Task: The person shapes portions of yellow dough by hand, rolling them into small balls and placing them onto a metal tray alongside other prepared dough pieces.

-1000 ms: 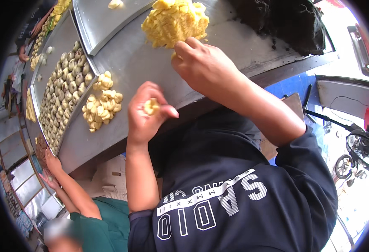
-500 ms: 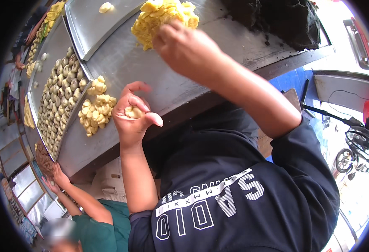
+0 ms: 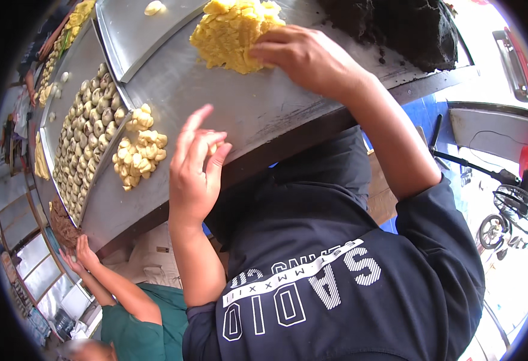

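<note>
A pale yellow piece of dough [image 3: 214, 148] shows in part between the thumb and fingers of my left hand [image 3: 195, 165], which is raised over the table's near edge with its index finger stretched out. My right hand [image 3: 309, 57] has its fingertips pressed together at the right side of a big crumbly mound of yellow dough [image 3: 231, 36]; whether a bit is pinched off is hidden. Left of my left hand lies a heap of small flattened dough pieces [image 3: 141, 157], with a smaller clump [image 3: 140, 118] touching its top.
A metal tray [image 3: 125, 111] holds rows of round filled dough balls [image 3: 89, 120]. Another tray [image 3: 125, 72] bears one pale piece [image 3: 154, 8]. A large dark brown mass [image 3: 396, 30] sits at the far right. At lower left, a co-worker's hands [image 3: 83, 256] are beside a brown mass [image 3: 64, 227].
My right hand has moved right and slightly down, from the mound's front to its right edge. My left hand has turned and its fingers have closed more over the dough piece.
</note>
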The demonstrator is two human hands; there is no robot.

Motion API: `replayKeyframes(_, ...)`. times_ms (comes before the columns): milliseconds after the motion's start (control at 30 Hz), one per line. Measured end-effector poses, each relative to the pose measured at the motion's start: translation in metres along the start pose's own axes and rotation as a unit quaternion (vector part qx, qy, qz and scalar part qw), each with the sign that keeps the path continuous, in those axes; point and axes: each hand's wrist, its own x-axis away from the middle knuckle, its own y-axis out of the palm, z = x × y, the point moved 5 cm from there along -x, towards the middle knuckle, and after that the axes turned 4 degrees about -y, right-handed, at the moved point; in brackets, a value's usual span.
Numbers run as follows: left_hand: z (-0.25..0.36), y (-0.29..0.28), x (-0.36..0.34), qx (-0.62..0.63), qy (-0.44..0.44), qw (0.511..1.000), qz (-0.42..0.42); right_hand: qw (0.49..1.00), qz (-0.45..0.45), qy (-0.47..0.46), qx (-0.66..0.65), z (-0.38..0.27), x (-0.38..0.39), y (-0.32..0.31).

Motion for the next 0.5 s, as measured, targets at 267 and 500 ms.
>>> replayKeyframes(267, -0.035, 0.002, 0.013, 0.032, 0.017, 0.995, 0.09, 0.989, -0.015, 0.131, -0.069, -0.041, 0.026, 0.004)
replayKeyframes(500, -0.039, -0.012, 0.007, 0.042, 0.034, 0.994, -0.095, 0.975, 0.114, 0.185, -0.042, -0.014, 0.025, 0.008)
